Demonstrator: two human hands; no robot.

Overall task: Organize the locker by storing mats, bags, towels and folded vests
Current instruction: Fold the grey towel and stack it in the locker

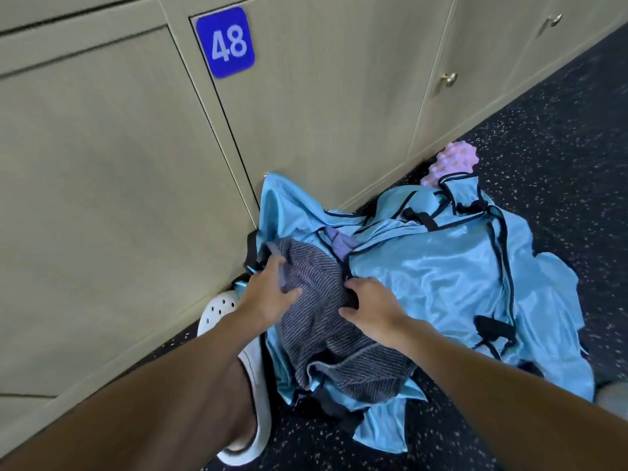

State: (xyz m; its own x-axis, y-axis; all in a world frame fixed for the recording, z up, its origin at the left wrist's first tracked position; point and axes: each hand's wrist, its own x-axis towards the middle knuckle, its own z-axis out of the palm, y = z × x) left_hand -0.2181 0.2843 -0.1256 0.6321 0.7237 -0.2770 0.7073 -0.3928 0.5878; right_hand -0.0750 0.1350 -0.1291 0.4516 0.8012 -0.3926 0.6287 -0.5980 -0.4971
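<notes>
A heap of shiny light-blue vests with dark trim lies on the floor in front of the locker numbered 48, whose door is closed. On the heap's left side lies a grey striped towel. My left hand grips the towel's upper left edge, thumb and fingers curled into the cloth. My right hand holds the towel's right side, fingers curled into a fold where it meets the vests. A small lilac cloth peeks out between towel and vests.
A pink knobbly foam roller lies behind the heap against the locker base. A white clog on a foot stands left of the heap. Beige lockers with brass knobs line the wall; the floor is dark and speckled.
</notes>
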